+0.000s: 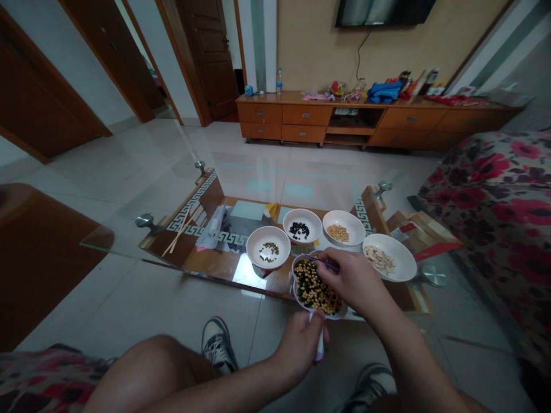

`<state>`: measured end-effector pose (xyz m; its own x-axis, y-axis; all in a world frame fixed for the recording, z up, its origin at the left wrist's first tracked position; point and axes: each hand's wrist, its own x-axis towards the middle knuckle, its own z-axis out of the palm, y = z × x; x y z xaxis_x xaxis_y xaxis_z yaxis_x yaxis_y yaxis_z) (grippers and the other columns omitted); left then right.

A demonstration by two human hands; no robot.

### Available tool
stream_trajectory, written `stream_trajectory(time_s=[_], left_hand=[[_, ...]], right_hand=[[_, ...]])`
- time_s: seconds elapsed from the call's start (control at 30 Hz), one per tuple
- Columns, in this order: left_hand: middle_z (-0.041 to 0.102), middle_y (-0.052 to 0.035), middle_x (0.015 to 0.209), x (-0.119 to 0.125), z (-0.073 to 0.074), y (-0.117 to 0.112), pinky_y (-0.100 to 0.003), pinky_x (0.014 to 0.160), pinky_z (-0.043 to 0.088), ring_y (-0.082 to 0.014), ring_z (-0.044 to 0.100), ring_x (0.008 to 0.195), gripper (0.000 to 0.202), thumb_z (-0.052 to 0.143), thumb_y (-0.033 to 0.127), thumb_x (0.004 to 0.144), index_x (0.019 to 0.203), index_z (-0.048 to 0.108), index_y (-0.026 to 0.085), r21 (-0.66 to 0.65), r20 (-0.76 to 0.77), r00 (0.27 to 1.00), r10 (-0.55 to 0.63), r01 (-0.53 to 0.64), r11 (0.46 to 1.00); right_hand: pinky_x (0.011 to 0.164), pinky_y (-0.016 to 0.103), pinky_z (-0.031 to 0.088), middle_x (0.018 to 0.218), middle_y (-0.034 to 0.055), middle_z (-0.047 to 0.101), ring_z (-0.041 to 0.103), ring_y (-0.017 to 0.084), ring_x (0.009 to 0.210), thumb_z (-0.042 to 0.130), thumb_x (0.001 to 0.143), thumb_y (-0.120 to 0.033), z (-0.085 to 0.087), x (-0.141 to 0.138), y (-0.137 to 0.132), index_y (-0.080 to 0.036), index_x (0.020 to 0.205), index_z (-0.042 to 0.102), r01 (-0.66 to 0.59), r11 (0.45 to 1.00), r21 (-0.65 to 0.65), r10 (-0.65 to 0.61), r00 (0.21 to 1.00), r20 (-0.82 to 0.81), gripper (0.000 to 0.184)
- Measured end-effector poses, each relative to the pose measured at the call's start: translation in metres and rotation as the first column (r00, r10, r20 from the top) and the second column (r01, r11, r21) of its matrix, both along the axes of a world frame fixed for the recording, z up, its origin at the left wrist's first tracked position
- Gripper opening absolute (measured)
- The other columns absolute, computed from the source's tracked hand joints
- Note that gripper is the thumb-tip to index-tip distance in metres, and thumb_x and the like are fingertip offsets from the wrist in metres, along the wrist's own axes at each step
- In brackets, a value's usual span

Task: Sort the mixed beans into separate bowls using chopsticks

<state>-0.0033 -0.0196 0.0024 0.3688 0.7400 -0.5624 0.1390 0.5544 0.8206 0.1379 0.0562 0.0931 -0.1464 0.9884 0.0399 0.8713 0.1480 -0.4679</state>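
Head view: the person's left hand [299, 347] is clenched round the white handle [319, 344] of a purple-rimmed bowl [300, 281] heaped with mixed dark and yellow beans [314, 289]; that bowl sits at the near edge of a glass-topped table [103, 244]. The right hand [348, 281] grasps a thin blue pick [323, 263] – tweezers or a stick, too small to tell – with its tip over the beans; four white bowls stand just beyond: green beans [269, 252] in the left one [267, 246], black beans [299, 230] in the next [302, 225], yellow beans [338, 233] in the third [338, 228], and pale slivers [379, 260] in the right one [390, 257]. Wooden chopsticks [181, 230] lie under the glass, far left; a wooden cabinet [301, 116] stands far off, with a floral sofa [499, 195] to the right.
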Motion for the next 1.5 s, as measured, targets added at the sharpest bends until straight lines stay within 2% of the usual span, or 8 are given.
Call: stream_trajectory(time_s=[0.13,0.27,0.47,0.7,0.9,1.1,1.27,1.5], left_hand=[[0.041,0.0040,0.044,0.000,0.000,0.000,-0.025,0.045,0.032,-0.0120,0.042,0.041,0.067,0.034,0.083,0.078,0.063,0.052,0.021,-0.002,0.003,1.000,-0.001,0.001,1.000],[0.041,0.0039,0.046,0.001,0.000,-0.002,-0.025,0.045,0.032,-0.0120,0.042,0.041,0.070,0.034,0.088,0.074,0.062,0.051,0.021,-0.011,0.015,1.000,0.007,-0.007,1.000],[0.040,0.0039,0.045,0.001,0.002,0.000,-0.026,0.044,0.032,-0.0124,0.041,0.041,0.073,0.032,0.091,0.072,0.063,0.051,0.022,-0.015,0.002,1.000,-0.002,0.002,1.000],[0.038,0.0044,0.045,0.000,0.003,0.001,-0.026,0.046,0.032,-0.0124,0.041,0.042,0.071,0.031,0.089,0.074,0.062,0.050,0.022,0.006,-0.005,1.000,-0.012,0.012,1.000],[0.037,0.0048,0.045,0.000,0.002,0.001,-0.025,0.045,0.033,-0.0116,0.040,0.041,0.069,0.032,0.087,0.075,0.061,0.050,0.022,-0.005,-0.008,1.000,-0.007,0.007,1.000],[0.039,0.0040,0.045,-0.001,0.005,0.001,-0.025,0.046,0.033,-0.0122,0.042,0.042,0.068,0.032,0.086,0.075,0.061,0.051,0.021,0.000,-0.019,1.000,-0.008,0.008,1.000],[0.040,0.0041,0.045,-0.001,0.002,0.001,-0.025,0.045,0.032,-0.0120,0.041,0.042,0.070,0.031,0.088,0.075,0.062,0.051,0.022,-0.004,-0.010,1.000,-0.009,0.009,1.000],[0.039,0.0043,0.044,-0.001,0.002,0.000,-0.026,0.045,0.032,-0.0119,0.041,0.041,0.073,0.031,0.091,0.073,0.062,0.051,0.021,-0.016,-0.008,1.000,-0.006,0.006,1.000]], right_hand=[[0.064,0.028,0.041,0.082,0.0061,0.075,0.066,0.018,0.069,0.053,0.088,-0.032,0.001,-0.004,0.006,-0.022,0.088,0.073,0.031,0.999,0.039,-0.031,0.999,-0.013,0.022],[0.063,0.028,0.040,0.077,0.0052,0.074,0.065,0.018,0.067,0.054,0.088,-0.036,0.003,0.011,0.010,-0.022,0.085,0.073,0.168,0.981,0.097,-0.170,0.985,0.017,0.023],[0.058,0.030,0.032,0.080,0.0095,0.075,0.065,0.023,0.069,0.054,0.090,-0.041,0.009,0.036,0.010,-0.022,0.091,0.074,0.442,0.852,0.281,-0.493,0.858,0.146,0.028],[0.058,0.032,0.034,0.084,0.0126,0.076,0.067,0.026,0.071,0.050,0.093,-0.043,0.014,0.041,0.006,-0.020,0.102,0.075,0.507,0.804,0.311,-0.571,0.804,0.164,0.035],[0.064,0.032,0.042,0.082,0.0094,0.076,0.068,0.025,0.073,0.052,0.090,-0.044,0.014,0.039,-0.001,-0.021,0.093,0.074,0.422,0.872,0.246,-0.444,0.895,0.038,0.032],[0.062,0.029,0.040,0.075,0.0055,0.073,0.066,0.021,0.069,0.057,0.088,-0.038,0.008,0.031,-0.007,-0.024,0.087,0.072,0.219,0.976,-0.006,-0.217,0.970,0.111,0.021],[0.060,0.028,0.037,0.077,0.0052,0.073,0.066,0.019,0.069,0.057,0.087,-0.032,0.002,0.029,-0.008,-0.023,0.083,0.072,0.097,0.976,-0.197,-0.067,0.986,0.156,0.018],[0.061,0.028,0.039,0.078,0.0064,0.074,0.066,0.019,0.069,0.057,0.086,-0.030,-0.005,0.030,-0.006,-0.022,0.082,0.071,0.097,0.972,-0.212,-0.060,0.983,0.171,0.016]])
